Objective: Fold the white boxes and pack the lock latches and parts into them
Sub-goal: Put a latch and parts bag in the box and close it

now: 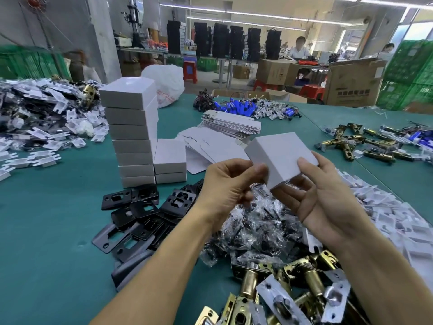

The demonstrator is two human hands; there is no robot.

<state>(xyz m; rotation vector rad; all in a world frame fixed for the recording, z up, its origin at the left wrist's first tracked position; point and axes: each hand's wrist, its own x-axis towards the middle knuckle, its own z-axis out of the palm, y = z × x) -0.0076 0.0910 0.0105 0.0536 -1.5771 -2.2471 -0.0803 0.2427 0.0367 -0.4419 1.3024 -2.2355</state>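
Both hands hold one folded white cardboard box (281, 156) in the air over the middle of the table. The left hand (229, 186) pinches the box's near-left corner, thumb against curled fingers. The right hand (323, 195) grips its right side, thumb on the top face and fingers underneath. The box is closed and tilted.

Directly beneath the hands lies a heap of small clear plastic bags of dark parts (257, 228). Nearer, at the bottom edge, brass-coloured lock latches with silver faceplates (293, 289) are piled. Left of the bags, flat black metal strike plates (145, 212) overlap on the green table top (46, 219).

Beyond the plates stands a tall stack of closed white boxes (131, 132), with a short stack of two boxes (169, 160) touching its right side. Further right, unfolded white box blanks (225, 134) lie fanned and stacked. White cardboard inserts (398, 219) spread along the right, and more brass latches (356, 144) lie far right.
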